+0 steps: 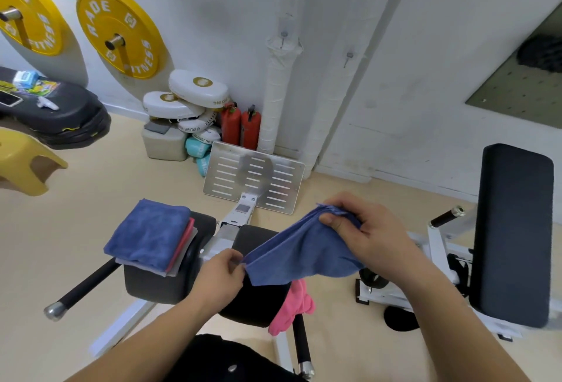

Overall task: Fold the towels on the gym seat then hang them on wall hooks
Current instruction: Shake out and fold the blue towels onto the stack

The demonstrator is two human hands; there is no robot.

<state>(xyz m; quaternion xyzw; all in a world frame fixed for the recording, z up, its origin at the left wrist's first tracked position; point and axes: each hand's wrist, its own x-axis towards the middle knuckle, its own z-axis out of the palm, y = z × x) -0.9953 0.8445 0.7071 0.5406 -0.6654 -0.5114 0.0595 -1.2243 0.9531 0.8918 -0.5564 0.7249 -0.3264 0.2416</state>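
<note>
I hold a blue towel [301, 250] stretched in the air over the right seat pad [258, 302]. My left hand [220, 276] pinches its near lower corner. My right hand [368, 235] grips its far upper edge, bunched between thumb and fingers. A pink towel [292, 305] hangs crumpled off the right pad below the blue one. On the left seat pad [155, 287] lies a folded stack [152, 237]: a blue towel on top, a red one and a grey one under it. Two wall hooks [284, 36] [349, 56] stick out of the white wall ahead.
A metal footplate [254, 177] stands on the floor beyond the seat. A black padded backrest [514, 229] rises at the right. Boxing pads [197, 89], two red extinguishers [240, 126], yellow weight plates [121, 31] and a yellow stool [24, 162] stand left.
</note>
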